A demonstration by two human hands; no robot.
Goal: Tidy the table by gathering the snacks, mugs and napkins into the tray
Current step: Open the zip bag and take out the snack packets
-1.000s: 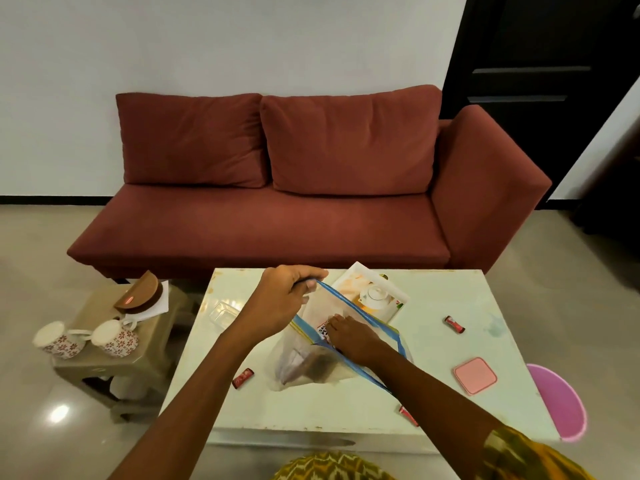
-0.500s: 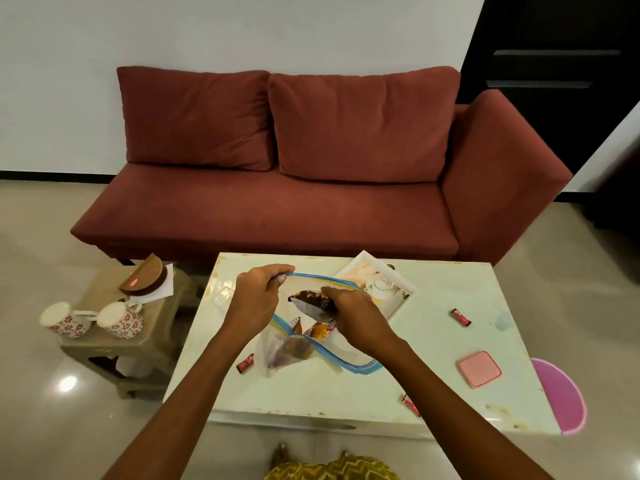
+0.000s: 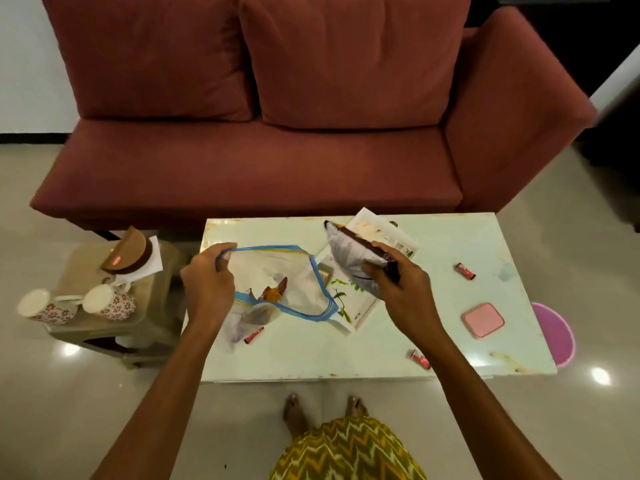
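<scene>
**Snack packet held over the tray**

Left hand [image 3: 207, 285] pinches the rim of the clear, blue-sealed zip bag [image 3: 277, 271], its mouth gaping over the pale glossy counter [image 3: 346, 351]. Right hand [image 3: 398, 289] clutches a silver-and-brown foil snack packet [image 3: 349, 258] above the white printed tray [image 3: 360, 306]. A pink square box [image 3: 483, 320] lies to the right. White floral mugs [image 3: 109, 302] sit on the beige stool [image 3: 79, 265] on the left, with the red fabric sofa [image 3: 277, 168] beyond.

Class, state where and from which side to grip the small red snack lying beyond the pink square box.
Probably pinch the red snack across its narrow middle, coming from above: it lies flat on the table, long and thin, with nothing touching it.
</scene>
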